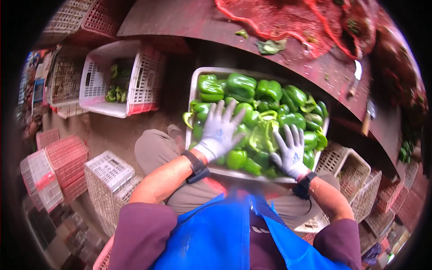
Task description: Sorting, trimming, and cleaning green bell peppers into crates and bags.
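Note:
Green bell peppers (240, 87) fill a pale, shallow crate (194, 86) in front of my lap. Some are whole and glossy; a pale green one (262, 137) near the middle looks cut or split open. My left hand (220, 130), in a light grey-white glove, lies over the peppers on the left side with its fingers spread. At the right front of the crate, my right hand (291, 150), gloved likewise, rests fingers apart against the peppers. Neither hand grips anything. The peppers under the palms are hidden.
Beyond the crate runs a dark reddish table (180, 20) bearing a red mesh sack (279, 22), a leaf scrap (272, 46) and two knives, one curved (357, 72) and one wooden-handled (366, 122). A white crate (108, 108) with pepper scraps stands left. Stacked crates (110, 171) lie around me.

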`<state>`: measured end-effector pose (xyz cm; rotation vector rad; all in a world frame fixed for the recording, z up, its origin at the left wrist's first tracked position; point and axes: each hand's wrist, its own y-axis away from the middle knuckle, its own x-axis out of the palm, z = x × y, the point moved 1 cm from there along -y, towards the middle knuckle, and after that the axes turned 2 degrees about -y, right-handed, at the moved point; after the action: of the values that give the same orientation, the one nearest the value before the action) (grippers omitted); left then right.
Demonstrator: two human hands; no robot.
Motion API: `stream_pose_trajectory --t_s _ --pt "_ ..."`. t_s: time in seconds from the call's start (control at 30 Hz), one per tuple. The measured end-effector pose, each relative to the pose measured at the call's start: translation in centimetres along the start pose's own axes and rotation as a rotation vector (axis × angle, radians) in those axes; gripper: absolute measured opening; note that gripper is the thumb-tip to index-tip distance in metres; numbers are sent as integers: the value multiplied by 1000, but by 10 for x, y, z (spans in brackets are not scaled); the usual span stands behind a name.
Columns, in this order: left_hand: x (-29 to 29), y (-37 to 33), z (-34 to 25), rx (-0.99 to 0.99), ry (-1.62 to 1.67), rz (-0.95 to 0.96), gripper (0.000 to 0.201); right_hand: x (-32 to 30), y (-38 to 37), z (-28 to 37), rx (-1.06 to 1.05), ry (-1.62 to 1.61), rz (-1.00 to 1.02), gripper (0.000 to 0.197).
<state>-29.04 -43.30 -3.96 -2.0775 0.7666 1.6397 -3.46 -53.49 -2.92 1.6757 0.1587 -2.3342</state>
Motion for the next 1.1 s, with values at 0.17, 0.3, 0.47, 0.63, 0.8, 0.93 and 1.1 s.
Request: stream_pose_trajectory --t_s 0.17,0.3,0.47,0.63,0.8,0.93,1.1 --pt "-11 10 11 -68 143 101 70 33 4 4 -44 -51 89 74" --pt "10 -2 -1 -19 255 -16 68 29 14 -12 -84 79 8 70" --pt "8 18 1 -83 221 15 66 35 12 -7 -157 91 37 73" --pt "0 5 -4 -90 233 33 67 15 4 -4 -127 130 102 75" --pt "-56 11 4 -277 313 -177 51 -46 -20 18 8 -53 172 70" --pt "-131 15 56 -866 369 -116 30 -72 -2 -52 557 -276 -220 73" --pt "-12 58 128 -1461 1303 -46 51 -27 56 -173 1498 -1303 -228 86"
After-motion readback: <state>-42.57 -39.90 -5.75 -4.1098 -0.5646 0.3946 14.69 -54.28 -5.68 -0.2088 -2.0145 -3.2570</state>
